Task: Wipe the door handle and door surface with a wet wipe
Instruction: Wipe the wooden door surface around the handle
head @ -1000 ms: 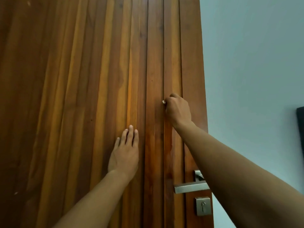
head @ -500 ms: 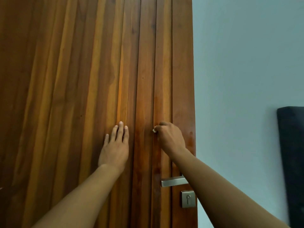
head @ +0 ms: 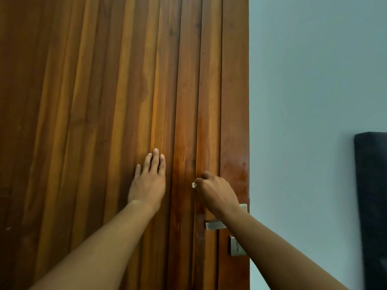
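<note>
- Just below the right hand (head: 217, 193), partly hidden by its wrist, is the door handle (head: 215, 224). Its long axis lies across the door (head: 94, 101), and its free end points toward the left hand's side.
- The right hand is curled closed around the wet wipe (head: 194, 184). Only a small white corner shows at the fingertips, pressed against a groove between two planks.
- This groove runs straight up and down, above and below the knuckles, so the stroke probably follows it.
- The left hand (head: 148, 185) lies flat on the wood with straight fingers and holds nothing. It is just beside the right hand, across one plank.
- The right hand is clearly the nearer one to the handle. To reach it, this hand would likely need only to go down.
- The wood around the right hand looks darker and damp, so this part seems wiped. Whether the handle is wiped cannot be told.
</note>
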Tool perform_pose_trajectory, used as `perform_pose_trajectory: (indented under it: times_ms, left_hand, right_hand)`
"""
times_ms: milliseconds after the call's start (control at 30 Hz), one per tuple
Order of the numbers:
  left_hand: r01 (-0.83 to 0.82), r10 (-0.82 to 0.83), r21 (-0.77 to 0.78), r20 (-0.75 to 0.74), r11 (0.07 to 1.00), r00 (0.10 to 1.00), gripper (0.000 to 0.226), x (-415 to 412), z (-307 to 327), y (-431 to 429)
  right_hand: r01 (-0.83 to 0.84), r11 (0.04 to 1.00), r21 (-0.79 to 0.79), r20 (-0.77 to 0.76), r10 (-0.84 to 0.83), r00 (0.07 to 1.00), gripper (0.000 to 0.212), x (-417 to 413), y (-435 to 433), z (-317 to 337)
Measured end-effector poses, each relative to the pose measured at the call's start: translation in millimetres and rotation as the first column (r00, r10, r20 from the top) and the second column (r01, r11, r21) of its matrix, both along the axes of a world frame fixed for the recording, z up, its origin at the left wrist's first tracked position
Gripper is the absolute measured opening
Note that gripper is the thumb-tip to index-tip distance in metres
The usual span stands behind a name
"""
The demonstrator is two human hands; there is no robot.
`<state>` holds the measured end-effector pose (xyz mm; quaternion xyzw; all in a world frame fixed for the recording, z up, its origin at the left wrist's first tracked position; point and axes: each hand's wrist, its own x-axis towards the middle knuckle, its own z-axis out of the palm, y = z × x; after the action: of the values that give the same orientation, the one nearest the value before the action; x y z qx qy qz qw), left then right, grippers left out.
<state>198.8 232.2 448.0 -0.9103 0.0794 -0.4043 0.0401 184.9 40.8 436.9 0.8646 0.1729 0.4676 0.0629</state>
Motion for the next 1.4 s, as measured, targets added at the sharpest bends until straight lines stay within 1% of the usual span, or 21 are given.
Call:
perform_pose_trajectory:
  times_ms: [100, 133, 200, 267, 333, 433, 500, 567, 667, 767, 867, 1000, 1067, 1133, 1267, 1400]
  left_hand:
    - [0.004, -0.004, 0.002, 0.0, 1.0, 1.0, 0.106, -1, 0, 1]
    - [0.006, -0.006, 0.003, 0.002, 1.0, 1.0, 0.105, -1, -1, 1]
    - [0.012, -0.012, 0.006, 0.004, 1.0, 1.0, 0.104, -1, -2, 0]
    - [0.017, -0.017, 0.0, 0.006, 1.0, 1.0, 0.103, -1, -3, 1]
    - [0.02, -0.02, -0.001, 0.01, 1.0, 1.0, 0.104, 0, -1, 2]
    - [0.026, -0.025, -0.005, 0.013, 1.0, 1.0, 0.107, 0, 1, 3]
    - [0.032, -0.032, -0.007, 0.009, 0.999, 0.999, 0.106, 1, 1, 4]
    - [0.034, -0.034, 0.001, 0.011, 0.999, 0.999, 0.105, 1, 1, 5]
    - [0.035, -0.035, 0.002, 0.01, 0.999, 0.999, 0.103, 2, 0, 6]
    - [0.044, -0.044, -0.011, 0.012, 0.999, 0.999, 0.099, 2, 0, 6]
    - [0.051, -0.05, -0.008, 0.023, 0.999, 0.998, 0.099, 1, 1, 6]
    - [0.061, -0.061, -0.009, 0.028, 0.998, 0.998, 0.095, 1, 0, 7]
    - [0.065, -0.065, -0.015, 0.028, 0.998, 0.997, 0.093, 1, 0, 7]
    - [0.062, -0.062, -0.012, 0.028, 0.998, 0.998, 0.093, 1, 1, 7]
    - [0.056, -0.055, -0.012, 0.028, 0.998, 0.998, 0.1, 2, 1, 8]
    - [0.045, -0.045, 0.004, 0.013, 0.999, 0.999, 0.105, 2, 0, 9]
  right_hand:
    - [0.023, 1.0, 0.009, 0.002, -0.023, 1.0, 0.008, -2, 3, 7]
    - [0.017, 0.999, 0.045, 0.005, -0.017, 1.0, 0.008, -2, 3, 10]
    - [-0.046, 0.978, 0.201, -0.036, 0.054, 0.998, 0.011, 2, 2, 18]
    - [-0.13, 0.923, 0.362, -0.07, 0.166, 0.984, 0.012, 5, 0, 28]
    - [-0.162, 0.886, 0.435, -0.04, 0.199, 0.979, 0.013, 9, -2, 37]
    - [-0.185, 0.866, 0.465, 0.057, 0.18, 0.982, 0.011, 10, 1, 42]
    - [-0.191, 0.878, 0.439, 0.129, 0.149, 0.98, 0.009, 9, 3, 40]
    - [-0.164, 0.929, 0.332, 0.142, 0.123, 0.982, 0.009, 9, 5, 34]
    - [-0.123, 0.979, 0.165, 0.151, 0.098, 0.984, 0.019, 10, 4, 19]
    - [-0.065, 0.996, 0.065, 0.155, 0.054, 0.986, 0.028, 11, -1, 14]
    - [-0.05, 0.995, 0.089, 0.17, 0.034, 0.985, 0.028, 10, -3, 30]
    - [-0.053, 0.983, 0.173, 0.242, 0.01, 0.97, 0.016, 13, 1, 68]
    - [-0.04, 0.975, 0.216, 0.278, -0.023, 0.96, 0.012, 10, 3, 88]
    - [0.002, 0.973, 0.229, 0.297, -0.072, 0.952, 0.013, 7, 4, 97]
    - [0.021, 0.978, 0.207, 0.211, -0.066, 0.975, 0.014, 2, 8, 75]
    - [0.024, 0.992, 0.124, 0.068, -0.033, 0.997, 0.015, -7, 7, 29]
